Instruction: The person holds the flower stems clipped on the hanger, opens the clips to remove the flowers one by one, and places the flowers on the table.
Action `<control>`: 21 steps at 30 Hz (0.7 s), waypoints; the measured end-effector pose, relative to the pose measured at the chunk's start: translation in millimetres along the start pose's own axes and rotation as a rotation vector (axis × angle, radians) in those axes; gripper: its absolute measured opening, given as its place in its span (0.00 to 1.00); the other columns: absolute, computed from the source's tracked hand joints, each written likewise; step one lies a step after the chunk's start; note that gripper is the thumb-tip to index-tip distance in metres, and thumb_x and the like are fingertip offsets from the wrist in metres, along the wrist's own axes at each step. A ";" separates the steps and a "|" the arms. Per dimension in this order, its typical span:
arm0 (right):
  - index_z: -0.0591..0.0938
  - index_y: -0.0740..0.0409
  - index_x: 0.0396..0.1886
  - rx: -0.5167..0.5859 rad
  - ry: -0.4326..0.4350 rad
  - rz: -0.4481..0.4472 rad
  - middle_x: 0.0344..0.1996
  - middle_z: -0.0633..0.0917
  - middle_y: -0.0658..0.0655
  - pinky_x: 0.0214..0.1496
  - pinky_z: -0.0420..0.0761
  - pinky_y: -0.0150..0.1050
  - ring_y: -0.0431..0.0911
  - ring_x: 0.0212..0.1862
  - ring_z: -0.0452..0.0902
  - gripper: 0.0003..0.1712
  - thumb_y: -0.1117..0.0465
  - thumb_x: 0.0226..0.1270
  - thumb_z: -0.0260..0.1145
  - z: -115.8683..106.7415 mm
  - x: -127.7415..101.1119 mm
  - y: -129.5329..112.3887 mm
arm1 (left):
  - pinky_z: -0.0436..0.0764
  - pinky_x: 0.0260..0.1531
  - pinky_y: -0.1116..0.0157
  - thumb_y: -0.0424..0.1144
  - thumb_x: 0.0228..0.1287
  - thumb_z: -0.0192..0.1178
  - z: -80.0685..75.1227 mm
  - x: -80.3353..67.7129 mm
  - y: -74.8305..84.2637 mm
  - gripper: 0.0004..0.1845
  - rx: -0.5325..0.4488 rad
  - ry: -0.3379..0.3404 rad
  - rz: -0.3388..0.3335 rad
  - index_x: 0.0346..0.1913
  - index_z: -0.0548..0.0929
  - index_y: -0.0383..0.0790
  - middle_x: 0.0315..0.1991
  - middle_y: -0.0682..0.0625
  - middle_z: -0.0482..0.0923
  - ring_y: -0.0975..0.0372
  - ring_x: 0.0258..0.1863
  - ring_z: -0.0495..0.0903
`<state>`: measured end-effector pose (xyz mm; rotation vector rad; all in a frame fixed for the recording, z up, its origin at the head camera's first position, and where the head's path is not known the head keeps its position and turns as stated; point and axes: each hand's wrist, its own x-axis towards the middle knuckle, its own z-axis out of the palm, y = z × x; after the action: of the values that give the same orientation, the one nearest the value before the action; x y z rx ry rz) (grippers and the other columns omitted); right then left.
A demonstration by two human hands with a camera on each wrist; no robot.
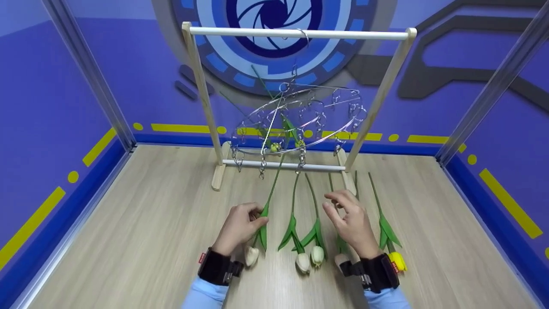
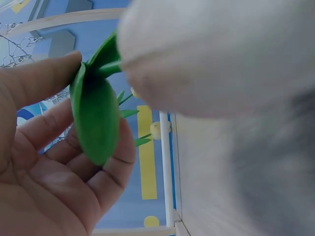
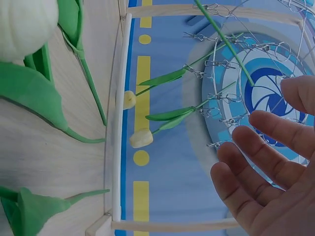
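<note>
In the head view my left hand (image 1: 240,225) pinches an artificial white tulip (image 1: 251,256) at its leafy stem, with the bloom toward me and the stem pointing toward the rack. The left wrist view has the thumb and fingers around its green leaf (image 2: 98,123), the blurred bloom (image 2: 216,54) close to the camera. My right hand (image 1: 351,221) is raised, fingers spread and slightly bent, holding nothing. Beyond both hands a wire clip hanger (image 1: 319,122) hangs tilted from a wooden rack (image 1: 240,31). Two tulips (image 3: 142,137) hang bloom down from its clips.
Between the hands lie two white tulips (image 1: 303,262), stems toward the rack. A pale tulip (image 1: 341,259) lies partly hidden under the right wrist, and a yellow tulip (image 1: 398,261) to its right. Patterned blue panels (image 1: 51,98) enclose the wooden table (image 1: 154,223) at the back and sides.
</note>
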<state>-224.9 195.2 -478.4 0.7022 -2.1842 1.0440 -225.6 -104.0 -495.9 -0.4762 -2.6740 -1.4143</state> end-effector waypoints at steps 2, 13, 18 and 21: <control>0.86 0.62 0.50 0.002 -0.002 -0.002 0.45 0.85 0.56 0.45 0.77 0.30 0.49 0.42 0.80 0.13 0.73 0.67 0.70 1.4 -0.2 0.4 | 0.81 0.38 0.60 0.35 0.67 0.70 1.0 0.1 0.2 0.09 -0.004 -0.007 -0.025 0.46 0.88 0.35 0.37 0.48 0.86 0.60 0.35 0.82; 0.86 0.64 0.50 -0.040 -0.022 0.012 0.46 0.85 0.58 0.41 0.82 0.47 0.52 0.43 0.81 0.13 0.72 0.66 0.70 10.9 -4.5 0.7 | 0.80 0.37 0.60 0.34 0.67 0.68 8.9 1.8 -5.0 0.13 -0.084 -0.040 -0.132 0.51 0.86 0.31 0.35 0.48 0.83 0.62 0.33 0.80; 0.86 0.63 0.50 -0.031 -0.059 0.057 0.46 0.85 0.57 0.42 0.83 0.48 0.50 0.44 0.81 0.11 0.69 0.70 0.68 14.4 -6.7 -1.8 | 0.81 0.37 0.61 0.33 0.66 0.67 14.5 2.5 -8.5 0.12 -0.065 -0.035 -0.155 0.49 0.86 0.30 0.35 0.48 0.84 0.62 0.33 0.80; 0.86 0.61 0.51 -0.030 -0.083 0.078 0.47 0.84 0.57 0.42 0.84 0.47 0.49 0.44 0.81 0.11 0.68 0.71 0.68 15.7 -7.5 -3.0 | 0.81 0.38 0.61 0.32 0.65 0.67 17.4 2.6 -9.7 0.12 -0.050 -0.030 -0.161 0.49 0.86 0.30 0.35 0.48 0.84 0.62 0.34 0.81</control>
<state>-222.5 182.2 -490.2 0.6629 -2.3099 1.0356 -229.8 -94.2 -512.9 -0.2932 -2.7617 -1.5300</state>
